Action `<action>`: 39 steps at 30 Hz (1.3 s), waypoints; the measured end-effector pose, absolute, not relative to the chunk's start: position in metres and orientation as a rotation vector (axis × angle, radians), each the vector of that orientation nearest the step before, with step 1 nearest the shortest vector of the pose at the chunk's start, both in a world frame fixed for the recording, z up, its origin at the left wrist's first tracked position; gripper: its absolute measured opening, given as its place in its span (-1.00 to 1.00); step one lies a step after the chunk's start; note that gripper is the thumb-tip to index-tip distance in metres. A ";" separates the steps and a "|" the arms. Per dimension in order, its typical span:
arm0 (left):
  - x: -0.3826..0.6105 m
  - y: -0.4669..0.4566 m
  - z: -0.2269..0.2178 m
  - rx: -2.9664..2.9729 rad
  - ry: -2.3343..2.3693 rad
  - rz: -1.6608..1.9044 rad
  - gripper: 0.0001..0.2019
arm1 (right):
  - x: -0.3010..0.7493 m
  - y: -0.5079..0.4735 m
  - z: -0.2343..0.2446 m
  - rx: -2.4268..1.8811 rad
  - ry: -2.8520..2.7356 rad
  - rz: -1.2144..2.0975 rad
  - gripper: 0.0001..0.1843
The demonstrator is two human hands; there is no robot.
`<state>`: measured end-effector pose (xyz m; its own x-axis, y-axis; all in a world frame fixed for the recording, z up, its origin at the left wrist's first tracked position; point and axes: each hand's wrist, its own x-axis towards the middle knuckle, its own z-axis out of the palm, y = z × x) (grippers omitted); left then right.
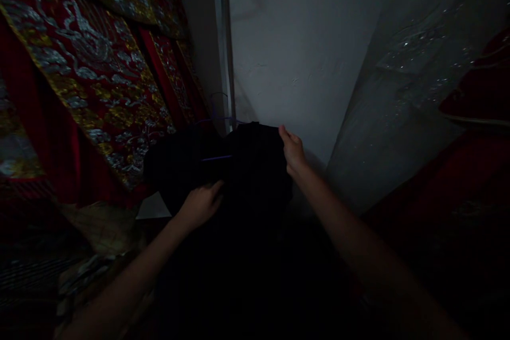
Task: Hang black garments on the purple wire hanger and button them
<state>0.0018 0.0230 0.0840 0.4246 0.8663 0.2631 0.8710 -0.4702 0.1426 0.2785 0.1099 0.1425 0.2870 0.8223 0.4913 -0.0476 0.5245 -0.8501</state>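
A black garment hangs in front of me on a thin purple hanger, whose hook and lower bar show at the neck opening. My right hand grips the garment's right shoulder edge, thumb up, fingers closed round the cloth. Lower down and to the left, my left hand is closed against the front of the garment, just below the hanger bar. The cloth is so dark that its folds and lower end cannot be made out.
Red cloth with gold and silver embroidery hangs at the left. Behind the garment are a pale wall and a narrow upright metal pole. Clear plastic sheeting hangs at the right, beside a dark red item.
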 end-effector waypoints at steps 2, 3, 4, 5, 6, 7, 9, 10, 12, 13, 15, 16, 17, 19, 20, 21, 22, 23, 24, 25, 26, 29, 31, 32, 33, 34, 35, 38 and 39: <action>0.006 0.031 0.061 -2.594 -1.752 -0.347 -0.58 | 0.275 0.113 0.146 -0.818 -1.098 0.693 -0.36; 0.008 0.033 0.052 -2.573 -1.811 -0.345 -0.58 | 0.274 0.114 0.149 -0.798 -1.078 0.699 -0.37; 0.008 0.033 0.045 -2.558 -1.855 -0.385 -0.58 | 0.273 0.115 0.152 -0.783 -1.072 0.692 -0.38; 0.009 0.032 0.039 -2.555 -1.874 -0.459 -0.60 | 0.274 0.115 0.154 -0.772 -1.064 0.681 -0.39; 0.009 0.030 0.035 -2.562 -1.865 -0.562 -0.62 | 0.276 0.114 0.155 -0.768 -1.048 0.673 -0.41; 0.009 0.026 0.032 -2.576 -1.831 -0.676 -0.65 | 0.280 0.112 0.154 -0.770 -1.024 0.666 -0.43; 0.010 0.017 0.025 -2.595 -1.738 -0.897 -0.70 | 0.292 0.108 0.146 -0.795 -0.968 0.665 -0.45; 0.011 0.012 0.022 -2.602 -1.693 -0.987 -0.71 | 0.298 0.106 0.139 -0.816 -0.940 0.669 -0.45; 0.014 0.001 0.013 -2.638 -1.637 -1.111 -0.73 | 0.311 0.104 0.122 -0.860 -0.882 0.682 -0.45; 0.016 -0.004 0.008 -2.671 -1.628 -1.153 -0.74 | 0.316 0.103 0.113 -0.874 -0.848 0.692 -0.45; 0.023 -0.013 -0.002 -2.762 -1.625 -1.234 -0.75 | 0.323 0.099 0.092 -0.884 -0.782 0.705 -0.48; 0.028 -0.018 -0.007 -2.807 -1.627 -1.283 -0.75 | 0.325 0.094 0.081 -0.887 -0.751 0.686 -0.51; 0.034 -0.023 -0.012 -2.836 -1.636 -1.350 -0.75 | 0.324 0.086 0.067 -0.896 -0.724 0.636 -0.54; 0.045 -0.032 -0.020 -2.856 -1.683 -1.527 -0.74 | 0.317 0.057 0.035 -0.950 -0.678 0.453 -0.59; 0.050 -0.036 -0.023 -2.854 -1.721 -1.629 -0.72 | 0.309 0.038 0.017 -0.997 -0.666 0.330 -0.61; 0.055 -0.039 -0.026 -2.838 -1.769 -1.737 -0.71 | 0.299 0.017 -0.003 -1.064 -0.674 0.252 -0.64; 0.059 -0.042 -0.028 -2.819 -1.819 -1.839 -0.69 | 0.287 -0.005 -0.022 -1.120 -0.704 0.252 -0.69; 0.063 -0.045 -0.029 -2.803 -1.863 -1.936 -0.67 | 0.274 -0.025 -0.041 -1.162 -0.792 0.344 -0.74; 0.065 -0.047 -0.029 -2.790 -1.898 -2.026 -0.67 | 0.260 -0.042 -0.057 -1.192 -0.894 0.468 -0.79; 0.067 -0.049 -0.028 -2.781 -1.928 -2.110 -0.66 | 0.246 -0.055 -0.069 -1.197 -1.024 0.604 -0.80; 0.069 -0.050 -0.027 -2.777 -1.952 -2.185 -0.66 | 0.234 -0.063 -0.077 -1.182 -1.143 0.705 -0.76; 0.073 -0.052 -0.020 -2.782 -1.965 -2.376 -0.67 | 0.210 -0.063 -0.080 -1.128 -1.385 0.831 -0.66; 0.076 -0.052 -0.016 -2.790 -1.925 -2.495 -0.66 | 0.204 -0.053 -0.072 -1.143 -1.432 0.822 -0.79; 0.078 -0.053 -0.013 -2.789 -1.896 -2.571 -0.63 | 0.204 -0.049 -0.068 -1.161 -1.431 0.813 -0.84; 0.080 -0.054 -0.011 -2.774 -1.869 -2.662 -0.62 | 0.204 -0.047 -0.065 -1.179 -1.420 0.800 -0.85; 0.083 -0.054 -0.009 -2.732 -1.857 -2.768 -0.62 | 0.204 -0.046 -0.064 -1.188 -1.405 0.782 -0.83; 0.085 -0.054 -0.006 -2.654 -1.866 -2.883 -0.65 | 0.203 -0.046 -0.065 -1.187 -1.392 0.767 -0.81; 0.089 -0.044 0.014 -2.273 -1.933 -3.169 -0.70 | 0.198 -0.051 -0.077 -1.186 -1.398 0.760 -0.77; 0.090 -0.037 0.027 -2.168 -1.921 -3.212 -0.68 | 0.196 -0.052 -0.083 -1.201 -1.414 0.763 -0.75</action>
<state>0.0898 -0.0370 0.0268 -0.0316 0.9943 0.1016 -0.3809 -0.1059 0.9185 0.1961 -0.0524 -0.0833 0.0880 0.9447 0.3158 0.2549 0.2852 -0.9240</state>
